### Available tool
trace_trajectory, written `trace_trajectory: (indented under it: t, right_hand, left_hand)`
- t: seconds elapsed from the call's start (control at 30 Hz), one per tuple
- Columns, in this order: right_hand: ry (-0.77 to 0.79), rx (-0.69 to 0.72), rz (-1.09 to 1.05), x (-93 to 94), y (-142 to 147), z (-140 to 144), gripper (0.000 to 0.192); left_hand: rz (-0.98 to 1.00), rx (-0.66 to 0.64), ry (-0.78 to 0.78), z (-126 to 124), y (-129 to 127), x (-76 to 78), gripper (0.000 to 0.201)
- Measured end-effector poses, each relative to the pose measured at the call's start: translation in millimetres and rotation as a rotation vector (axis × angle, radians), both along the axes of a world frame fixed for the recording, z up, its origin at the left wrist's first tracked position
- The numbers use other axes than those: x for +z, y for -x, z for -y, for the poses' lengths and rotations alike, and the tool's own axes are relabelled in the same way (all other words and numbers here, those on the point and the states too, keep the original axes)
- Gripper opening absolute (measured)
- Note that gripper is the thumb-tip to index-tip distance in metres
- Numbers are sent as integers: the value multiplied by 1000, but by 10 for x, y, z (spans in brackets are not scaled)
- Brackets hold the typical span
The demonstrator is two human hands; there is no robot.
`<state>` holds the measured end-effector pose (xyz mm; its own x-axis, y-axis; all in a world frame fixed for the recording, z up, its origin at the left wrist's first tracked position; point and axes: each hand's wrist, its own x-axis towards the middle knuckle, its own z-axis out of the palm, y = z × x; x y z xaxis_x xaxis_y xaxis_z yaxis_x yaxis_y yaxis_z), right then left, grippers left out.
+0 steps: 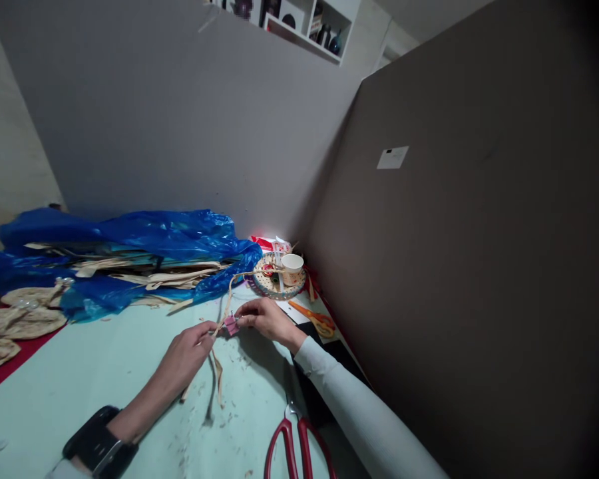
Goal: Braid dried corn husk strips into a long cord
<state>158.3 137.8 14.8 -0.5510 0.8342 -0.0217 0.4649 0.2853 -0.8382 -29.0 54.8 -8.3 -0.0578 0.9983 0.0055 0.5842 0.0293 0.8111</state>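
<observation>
Centrally, both hands meet low over the pale green table [130, 359], close together. Left hand [188, 350]: fingers drawn in, thumb and forefinger pinching a narrow tan strip [227, 303] beside a small pink piece [231, 325]. Right hand [269, 320]: fingertips pinched at the pink piece's right end, other fingers curled; exact contact too small to tell. Pink piece sits between the two sets of fingertips, above the table. Strip arches up from the left hand toward a round woven tray [259, 285]; a white-rimmed cup [292, 265] stands there. Loose ends hang below the left hand. Orange-handled scissors [320, 323] lie just beyond the right wrist; red-handled scissors [290, 444] nearer the viewer. Right sleeve [349, 392] crosses and partly hides a black flat object [309, 386]. Behind, to the left, a blue plastic bag [130, 228] spills more tan strips [180, 275]. Dark watch [100, 439] on left wrist.
</observation>
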Motion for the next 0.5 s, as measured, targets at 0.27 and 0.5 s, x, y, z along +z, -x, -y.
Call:
trace_trajectory:
  t: [0.27, 0.5]
  right_hand:
    - [-22, 15, 3, 36, 84, 6, 11]
    - [-21, 23, -10, 113, 99, -14, 12]
  left_hand:
    - [-35, -35, 16, 35, -26, 36, 56]
    - [-48, -25, 13, 28, -7, 8, 63]
